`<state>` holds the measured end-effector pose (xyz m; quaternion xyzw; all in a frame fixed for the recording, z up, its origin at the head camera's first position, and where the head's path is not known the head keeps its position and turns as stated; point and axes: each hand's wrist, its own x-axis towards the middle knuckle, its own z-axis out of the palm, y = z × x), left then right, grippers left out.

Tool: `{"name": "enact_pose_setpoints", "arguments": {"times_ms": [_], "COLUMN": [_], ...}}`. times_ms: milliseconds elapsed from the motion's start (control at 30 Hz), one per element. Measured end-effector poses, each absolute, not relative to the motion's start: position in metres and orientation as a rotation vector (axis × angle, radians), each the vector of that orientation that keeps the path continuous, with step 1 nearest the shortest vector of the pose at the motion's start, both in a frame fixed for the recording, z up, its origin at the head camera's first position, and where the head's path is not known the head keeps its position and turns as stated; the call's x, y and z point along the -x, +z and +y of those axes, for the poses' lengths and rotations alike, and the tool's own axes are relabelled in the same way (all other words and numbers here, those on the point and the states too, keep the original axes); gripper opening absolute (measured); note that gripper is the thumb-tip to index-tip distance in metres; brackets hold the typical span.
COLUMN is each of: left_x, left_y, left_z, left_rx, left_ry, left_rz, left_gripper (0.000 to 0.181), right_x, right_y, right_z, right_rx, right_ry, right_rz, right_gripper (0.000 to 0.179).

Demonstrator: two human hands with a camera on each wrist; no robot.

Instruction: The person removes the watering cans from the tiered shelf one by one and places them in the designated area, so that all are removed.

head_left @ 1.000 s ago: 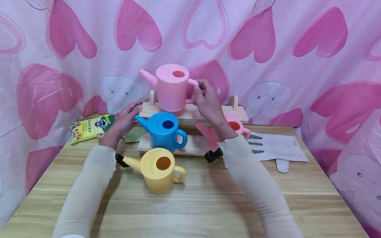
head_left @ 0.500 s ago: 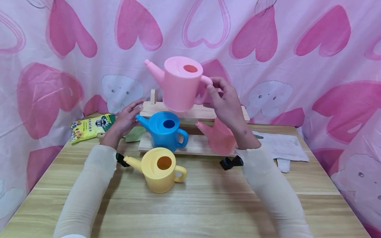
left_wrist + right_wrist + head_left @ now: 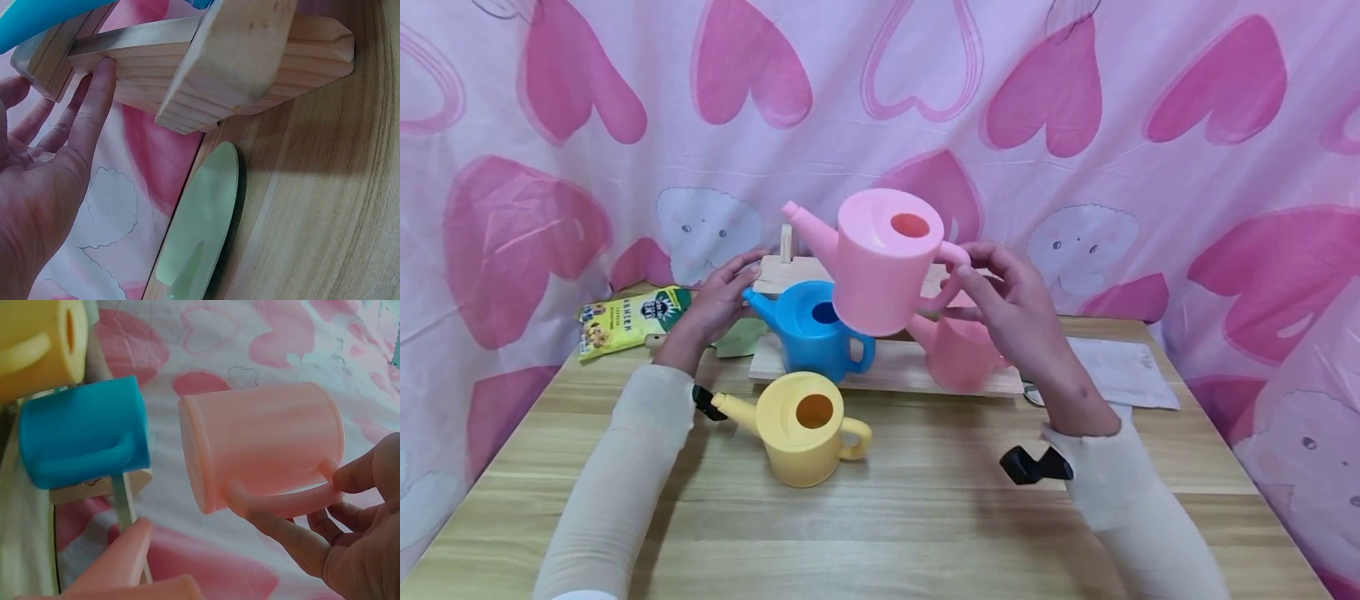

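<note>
My right hand [image 3: 1026, 317] pinches the handle of a pink watering can [image 3: 883, 275], raised in front of the small wooden stand [image 3: 891, 367]. In the right wrist view, thumb and fingers meet around that handle, and the can's spout is out of sight. My left hand [image 3: 722, 296] rests at the stand's left end; its extended fingers [image 3: 94, 112] touch the upper board [image 3: 144, 65] in the left wrist view. On the lower board a blue watering can [image 3: 801, 329] stands left, partly covered by the raised can. A second pink watering can [image 3: 962, 358] stands right, partly behind my right hand.
A yellow watering can [image 3: 801, 442] stands on the table [image 3: 880, 533] before the stand. A yellow packet [image 3: 625, 321] lies at back left, near a green spade-like blade [image 3: 203, 212]. A white cloth item [image 3: 1123, 371] lies right. A heart-patterned curtain [image 3: 1030, 75] hangs behind.
My right hand has lifted the pink watering can off the upper board, then brought it right, lower and nearer. My left hand has stayed at the stand's end.
</note>
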<state>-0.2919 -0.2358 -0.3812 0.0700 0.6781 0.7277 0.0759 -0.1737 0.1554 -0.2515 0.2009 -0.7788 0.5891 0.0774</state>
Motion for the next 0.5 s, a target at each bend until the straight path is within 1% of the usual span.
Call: {"name": "enact_pose_setpoints", "arguments": {"times_ms": [267, 500], "left_x": [0.293, 0.293], "left_y": [-0.382, -0.383], "left_z": [-0.235, -0.236], "left_rx": [-0.213, -0.214], "left_ry": [2.185, 2.206], "left_rz": [2.019, 2.007], "left_gripper": [0.060, 0.061], "right_x": [0.149, 0.129], "right_y": [-0.266, -0.279], "right_z": [0.174, 0.185], "right_rx": [-0.631, -0.610], "right_ry": [1.816, 1.785], "right_rz": [-2.342, -2.404], "right_gripper": [0.028, 0.030]}}
